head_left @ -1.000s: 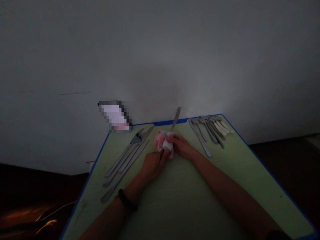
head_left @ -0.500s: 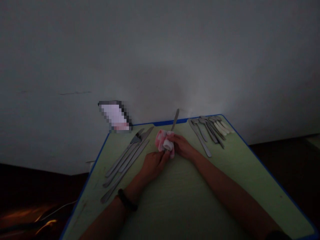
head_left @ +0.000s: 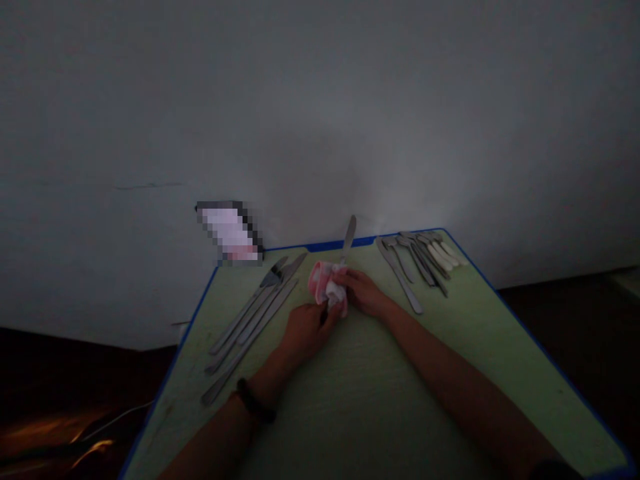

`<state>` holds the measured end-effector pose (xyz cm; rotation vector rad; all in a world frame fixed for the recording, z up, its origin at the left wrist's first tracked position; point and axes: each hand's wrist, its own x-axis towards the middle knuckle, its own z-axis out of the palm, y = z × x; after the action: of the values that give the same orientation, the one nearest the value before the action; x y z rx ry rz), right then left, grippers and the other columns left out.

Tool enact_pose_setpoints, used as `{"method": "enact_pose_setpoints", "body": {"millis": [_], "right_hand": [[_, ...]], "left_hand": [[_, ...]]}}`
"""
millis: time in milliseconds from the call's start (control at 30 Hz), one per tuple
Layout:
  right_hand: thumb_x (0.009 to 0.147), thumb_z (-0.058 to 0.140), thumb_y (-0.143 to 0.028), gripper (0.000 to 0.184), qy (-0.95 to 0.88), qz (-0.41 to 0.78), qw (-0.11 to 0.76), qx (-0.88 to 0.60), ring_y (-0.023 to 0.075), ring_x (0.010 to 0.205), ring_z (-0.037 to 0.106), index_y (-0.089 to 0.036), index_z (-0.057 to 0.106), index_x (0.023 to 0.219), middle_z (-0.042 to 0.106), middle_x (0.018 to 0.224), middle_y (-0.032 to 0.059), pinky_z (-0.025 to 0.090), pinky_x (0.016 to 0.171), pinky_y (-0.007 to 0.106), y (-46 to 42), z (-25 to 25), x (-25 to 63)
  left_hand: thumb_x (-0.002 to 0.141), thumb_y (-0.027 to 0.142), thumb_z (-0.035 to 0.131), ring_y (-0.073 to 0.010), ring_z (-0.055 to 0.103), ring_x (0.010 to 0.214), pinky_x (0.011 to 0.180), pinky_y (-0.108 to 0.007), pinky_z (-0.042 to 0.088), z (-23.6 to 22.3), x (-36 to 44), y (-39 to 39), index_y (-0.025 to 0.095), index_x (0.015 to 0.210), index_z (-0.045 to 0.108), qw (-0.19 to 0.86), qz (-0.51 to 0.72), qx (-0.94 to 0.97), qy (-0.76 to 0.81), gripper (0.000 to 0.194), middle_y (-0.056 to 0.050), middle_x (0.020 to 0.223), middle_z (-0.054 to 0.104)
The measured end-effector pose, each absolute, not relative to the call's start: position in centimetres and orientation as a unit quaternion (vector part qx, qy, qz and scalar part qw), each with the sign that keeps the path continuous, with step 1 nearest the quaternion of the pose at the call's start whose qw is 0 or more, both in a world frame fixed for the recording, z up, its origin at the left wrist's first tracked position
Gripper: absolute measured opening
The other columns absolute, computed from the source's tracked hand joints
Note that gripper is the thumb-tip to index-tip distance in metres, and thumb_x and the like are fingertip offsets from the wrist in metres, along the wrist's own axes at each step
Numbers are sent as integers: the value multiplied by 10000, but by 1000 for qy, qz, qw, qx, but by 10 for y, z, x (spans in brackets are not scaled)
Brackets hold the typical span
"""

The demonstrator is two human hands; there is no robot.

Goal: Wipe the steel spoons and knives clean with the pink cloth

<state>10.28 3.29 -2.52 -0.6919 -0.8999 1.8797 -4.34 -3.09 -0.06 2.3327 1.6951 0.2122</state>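
A table knife (head_left: 349,238) points up and away from me, its blade rising out of a pink and white cloth (head_left: 323,281). My left hand (head_left: 307,328) is closed around the knife's lower end, just below the cloth; most of the handle is hidden. My right hand (head_left: 364,291) pinches the cloth around the knife, thumb and fingers pressed on it from the right. Both hands are above the middle of the table, near its far side.
Several knives (head_left: 255,313) lie slanted on the left of the green table (head_left: 380,400). Several spoons and other cutlery (head_left: 425,263), some white-handled, lie at the far right. A blurred-out device (head_left: 227,230) leans on the wall (head_left: 320,120) at the far left corner.
The knife has turned slightly, so more of its blade's flat side shows. The cloth and both hands have shifted only a little; the cutlery on the table stays put.
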Motion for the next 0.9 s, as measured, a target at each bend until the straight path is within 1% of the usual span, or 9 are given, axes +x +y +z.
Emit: {"method": "enact_pose_setpoints", "body": {"millis": [167, 300, 367, 467, 567, 733, 800, 900], "right_hand": [[633, 751, -354, 257, -330, 756, 480, -298, 111, 615, 533, -154, 638, 748, 621, 672, -12, 406, 613, 245, 34, -23, 101], [631, 751, -370, 252, -292, 740, 521, -311, 113, 632, 535, -171, 624, 716, 614, 680, -16, 422, 641, 246, 35, -20, 101], [637, 745, -395, 269, -294, 735, 523, -315, 111, 634, 534, -172, 624, 728, 612, 687, -17, 423, 650, 248, 35, -21, 102], [640, 738, -436, 310, -328, 729, 512, -314, 107, 632, 527, -166, 630, 746, 613, 697, -13, 414, 645, 246, 36, -26, 102], [657, 717, -475, 342, -393, 709, 498, -309, 105, 636, 517, -165, 635, 777, 610, 713, -12, 405, 642, 243, 35, -30, 102], [717, 665, -478, 328, -484, 654, 483, -324, 109, 628, 503, -158, 636, 780, 600, 705, -10, 388, 634, 251, 34, -30, 103], [702, 681, -466, 318, -478, 658, 484, -323, 107, 618, 501, -156, 635, 759, 599, 688, -14, 382, 623, 248, 34, -31, 102], [659, 715, -449, 315, -411, 689, 503, -321, 100, 606, 511, -159, 636, 749, 607, 675, -19, 392, 614, 237, 36, -32, 101]], "left_hand": [[961, 471, 199, -167, 625, 682, 622, -251, 396, 0, -44, -31, 169, 786, 621, 133, 87, 812, 561, 547, -65, 749, 683], [965, 457, 202, -163, 612, 663, 660, -262, 402, -1, -47, -31, 172, 715, 601, 130, 85, 828, 539, 551, -63, 707, 670], [966, 454, 204, -156, 599, 644, 658, -261, 401, 0, -48, -32, 170, 695, 592, 136, 91, 833, 528, 551, -56, 688, 656], [959, 446, 247, -153, 596, 654, 651, -256, 403, 1, -47, -34, 169, 772, 595, 144, 117, 839, 512, 483, -47, 728, 656], [935, 461, 315, -160, 602, 648, 620, -256, 403, 2, -44, -35, 171, 853, 590, 140, 131, 827, 528, 408, -44, 753, 665], [904, 492, 368, -179, 615, 612, 596, -270, 405, -1, -39, -33, 178, 802, 599, 100, 93, 810, 570, 402, -55, 711, 671], [910, 475, 359, -194, 628, 626, 602, -280, 409, -2, -38, -33, 176, 815, 602, 79, 74, 817, 566, 397, -67, 721, 678], [924, 425, 342, -197, 641, 660, 619, -279, 417, -1, -39, -32, 167, 856, 591, 68, 59, 831, 550, 365, -78, 760, 689]]}}
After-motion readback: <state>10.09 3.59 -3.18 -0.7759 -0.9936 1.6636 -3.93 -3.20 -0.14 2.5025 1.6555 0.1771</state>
